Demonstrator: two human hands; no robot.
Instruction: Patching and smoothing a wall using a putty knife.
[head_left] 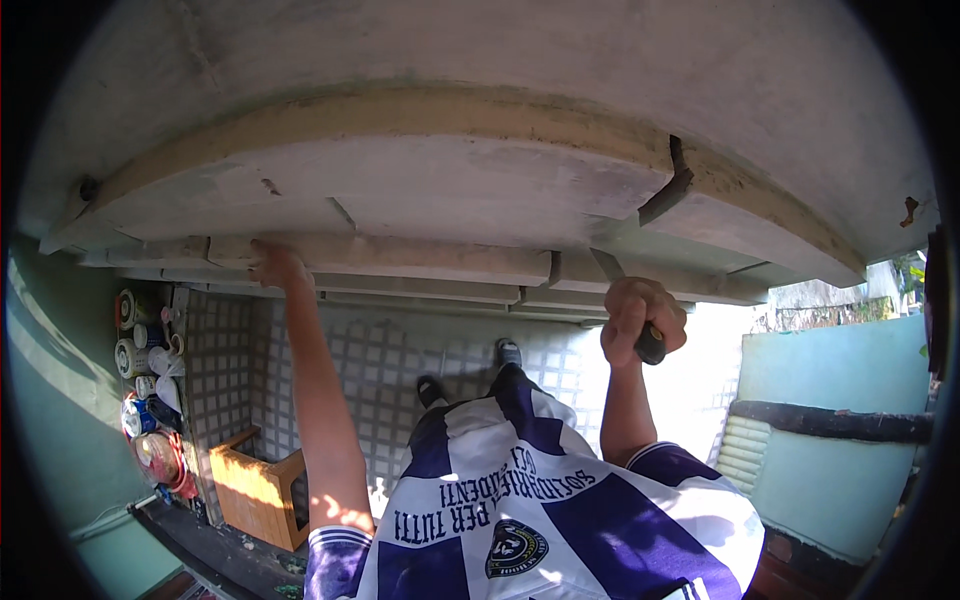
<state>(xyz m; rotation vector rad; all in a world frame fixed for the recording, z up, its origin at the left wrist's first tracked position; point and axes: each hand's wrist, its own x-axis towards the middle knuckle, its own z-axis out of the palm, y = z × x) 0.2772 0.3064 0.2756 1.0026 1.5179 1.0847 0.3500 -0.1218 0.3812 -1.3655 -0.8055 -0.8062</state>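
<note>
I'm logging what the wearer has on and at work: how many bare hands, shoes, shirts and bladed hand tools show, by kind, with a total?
Bare hands: 2
Shoes: 2
Purple-and-white shirt: 1
Bladed hand tool: 1
Total: 6

Flat-bladed tool, dark handle, blade tilted up-left near pale ledge.

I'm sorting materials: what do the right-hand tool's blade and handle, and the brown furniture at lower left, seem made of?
Blade: probably metal, dull grey, thin and flat. Handle: likely plastic or rubber, dark with a yellow patch. Brown furniture: looks like wood or wood laminate, smooth, from its even orange-brown panel.
</note>
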